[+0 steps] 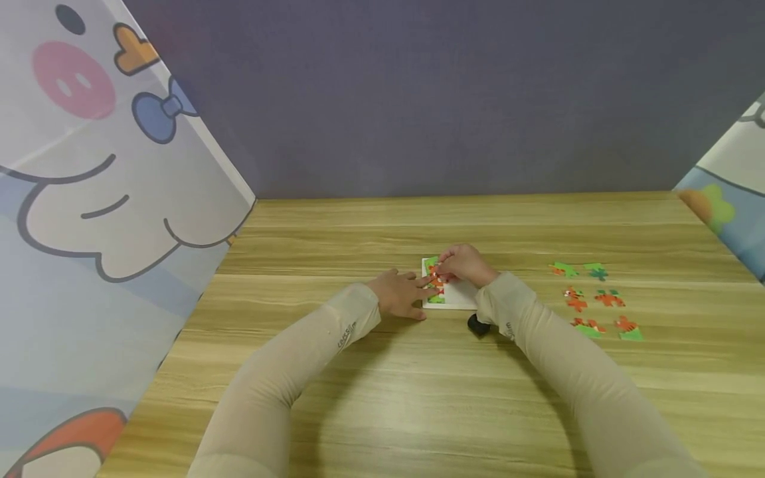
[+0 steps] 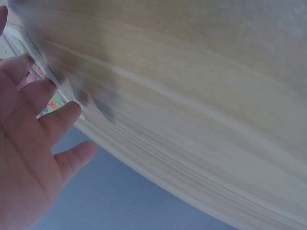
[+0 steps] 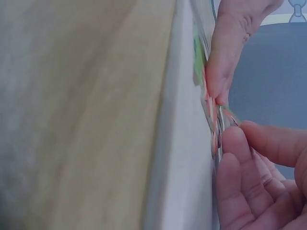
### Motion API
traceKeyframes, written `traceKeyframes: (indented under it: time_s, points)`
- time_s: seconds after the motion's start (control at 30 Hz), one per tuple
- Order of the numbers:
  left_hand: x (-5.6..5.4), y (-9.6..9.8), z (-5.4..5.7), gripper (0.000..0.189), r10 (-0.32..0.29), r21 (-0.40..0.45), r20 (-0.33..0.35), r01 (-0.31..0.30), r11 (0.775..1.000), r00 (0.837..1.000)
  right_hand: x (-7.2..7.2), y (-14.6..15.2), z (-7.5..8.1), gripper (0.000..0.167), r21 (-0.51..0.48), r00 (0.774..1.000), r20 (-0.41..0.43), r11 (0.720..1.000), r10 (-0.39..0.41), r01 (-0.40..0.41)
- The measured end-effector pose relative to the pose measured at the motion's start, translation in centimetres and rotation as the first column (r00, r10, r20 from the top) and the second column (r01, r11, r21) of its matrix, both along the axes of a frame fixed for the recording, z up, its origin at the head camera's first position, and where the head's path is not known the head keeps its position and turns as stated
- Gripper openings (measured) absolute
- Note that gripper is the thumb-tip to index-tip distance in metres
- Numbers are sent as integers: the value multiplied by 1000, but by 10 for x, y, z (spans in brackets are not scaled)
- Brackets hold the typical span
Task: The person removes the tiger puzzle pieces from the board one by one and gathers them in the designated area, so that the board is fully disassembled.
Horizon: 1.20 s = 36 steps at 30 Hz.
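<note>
A white puzzle board (image 1: 461,300) lies on the wooden table, with green and orange jigsaw pieces (image 1: 437,299) along its left side. Spread fingers of my left hand (image 1: 399,294) reach over the board's left edge and rest on those pieces. My right hand (image 1: 469,264) is over the upper part of the board. Seen from the right wrist, its thumb and index finger pinch a jigsaw piece (image 3: 231,116) beside the left fingertips, and the fingers partly hide this piece. The board's right part is bare white.
To the right, several loose jigsaw pieces, among them a green one (image 1: 596,271) and an orange one (image 1: 609,299), lie apart in two columns. A small black object (image 1: 478,325) sits by the right wrist. A grey panel (image 1: 454,99) stands behind the table.
</note>
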<state>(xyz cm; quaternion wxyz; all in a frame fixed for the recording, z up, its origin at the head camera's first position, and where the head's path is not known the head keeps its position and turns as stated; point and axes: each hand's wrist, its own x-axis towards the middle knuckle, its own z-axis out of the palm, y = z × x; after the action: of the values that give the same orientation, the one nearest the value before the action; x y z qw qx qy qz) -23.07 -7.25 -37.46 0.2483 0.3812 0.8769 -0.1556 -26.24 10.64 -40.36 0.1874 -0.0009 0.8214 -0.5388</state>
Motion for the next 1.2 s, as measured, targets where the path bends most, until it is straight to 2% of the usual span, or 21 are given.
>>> traceKeyframes:
  time_s: [0.07,0.17,0.37,0.57,0.83,0.97,1.2]
  points:
    - [0,0,0,67,-1,-1,-6,1,1000,1000,0,1,0,45,-17,1000,-1,1000,8,-8]
    - [0,0,0,68,1,-1,-5,-1,1000,1000,0,3,0,53,-19,1000,-1,1000,21,-21]
    - [-1,-1,-1,66,15,16,7,-15,1000,1000,3,6,5,45,10,999,-8,999,34,-34]
    - [-1,-2,-2,66,36,34,20,-37,999,999,7,11,9,42,-23,999,-17,999,34,-34]
    - [-1,-1,-2,66,28,24,18,-28,999,999,4,18,5,45,25,999,-28,999,37,-36]
    - [-1,-2,-1,65,40,30,33,-41,999,999,5,22,6,46,26,999,-31,999,42,-41]
    - [-1,-2,0,65,26,31,33,-27,999,999,5,31,5,47,18,999,-44,999,32,-31]
